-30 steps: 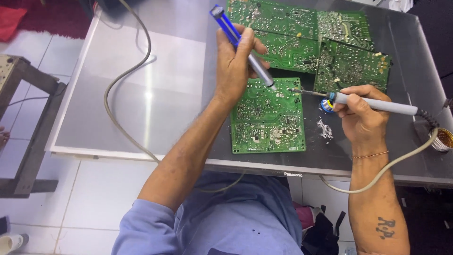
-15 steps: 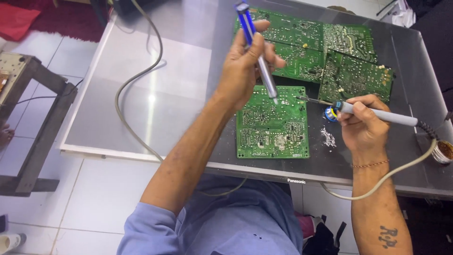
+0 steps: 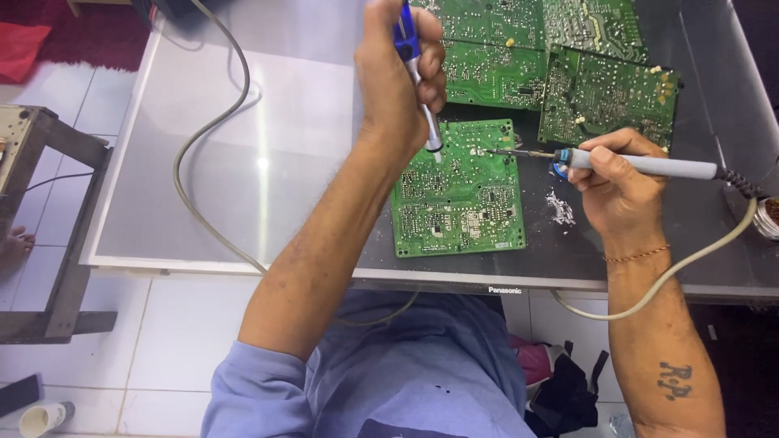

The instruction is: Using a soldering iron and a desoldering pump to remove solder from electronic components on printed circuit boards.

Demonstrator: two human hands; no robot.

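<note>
The green circuit board lies flat, solder side up, near the front edge of a large flat screen panel that serves as the work surface. Its face is densely dotted with small silvery joints and fine printed tracks. A soldering iron, slim and grey-handled with a thin dark metal tip, is held closed in the right hand; the tip is laid almost level against the board's upper edge. A desoldering pump, a blue and silver tube, is gripped upright in the left hand, its nozzle resting on the board just left of the iron's tip. The step in hand is judged to be the heating and clearing of a joint, for which nozzle and tip must be kept close over the same spot. Pale solder scraps are scattered just right of the board. Three more green boards are laid side by side behind it. A beige cord runs from the iron off the panel's front edge.
</note>
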